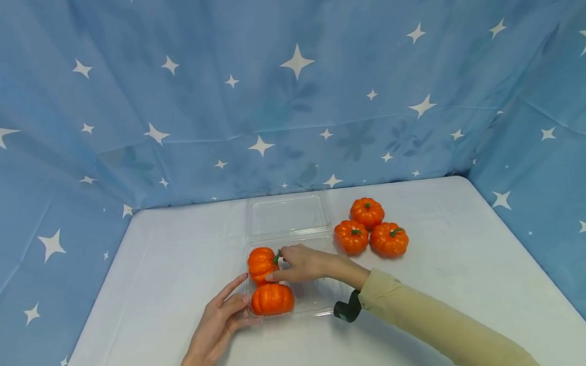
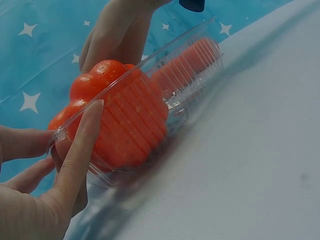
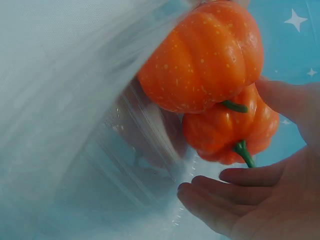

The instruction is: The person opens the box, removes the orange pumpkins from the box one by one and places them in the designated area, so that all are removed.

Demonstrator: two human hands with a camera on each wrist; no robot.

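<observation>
A clear plastic clamshell container [image 1: 314,303] lies with its lid [image 1: 287,214] folded back. Two orange pumpkins sit one behind the other at the left of its base: a front pumpkin [image 1: 273,299] and a back pumpkin [image 1: 261,263] whose green stem points right. My left hand [image 1: 218,318] grips the container's left edge, fingers along its clear wall in the left wrist view. At the back pumpkin is my right hand [image 1: 301,263]. Its thumb [image 3: 282,100] touches that pumpkin's side, while the fingers [image 3: 235,192] extend loosely below the stem.
Three more orange pumpkins [image 1: 370,228] cluster on the white table [image 1: 452,274], right of the container. A dark green band-like piece [image 1: 348,308] hangs at the right wrist. Blue star-patterned cloth [image 1: 286,92] rises behind the table and along both sides.
</observation>
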